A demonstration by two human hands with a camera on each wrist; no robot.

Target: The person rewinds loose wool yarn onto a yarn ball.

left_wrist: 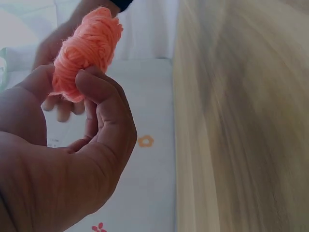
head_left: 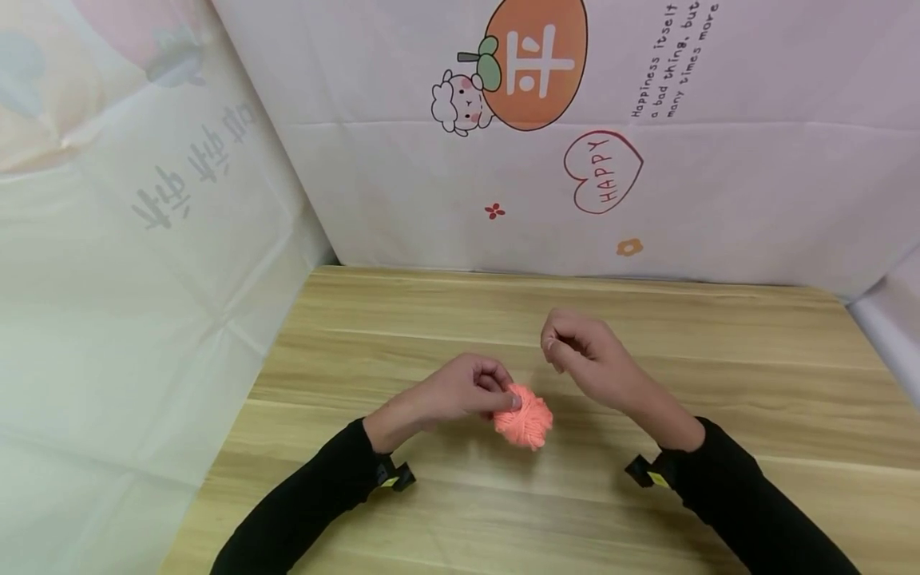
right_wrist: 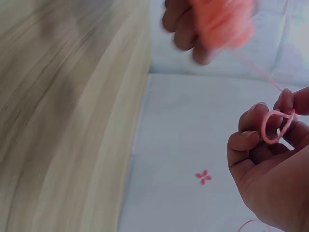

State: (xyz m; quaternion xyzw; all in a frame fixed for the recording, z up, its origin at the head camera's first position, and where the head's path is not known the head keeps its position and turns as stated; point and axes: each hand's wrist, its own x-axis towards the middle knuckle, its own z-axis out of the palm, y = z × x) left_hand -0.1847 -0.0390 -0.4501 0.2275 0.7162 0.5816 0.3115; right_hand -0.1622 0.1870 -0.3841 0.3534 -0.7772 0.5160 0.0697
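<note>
A small ball of coral-pink yarn (head_left: 528,422) is pinched between the thumb and fingers of my left hand (head_left: 460,390), above the wooden table. In the left wrist view the wound strands of the yarn ball (left_wrist: 91,50) show clearly at my fingertips. My right hand (head_left: 585,355) is raised to the right of the ball, fingers curled. The right wrist view shows its thumb and forefinger pinching the yarn strand (right_wrist: 263,75), which runs from the ball. A small loop of yarn (right_wrist: 267,133) hangs at those fingers.
Beneath both hands lies the wood-grain table (head_left: 719,359). A white printed cloth (head_left: 402,200) stands along its back edge, and another pale cloth (head_left: 144,319) hangs at the left. Each wrist wears a small black camera mount (head_left: 397,477).
</note>
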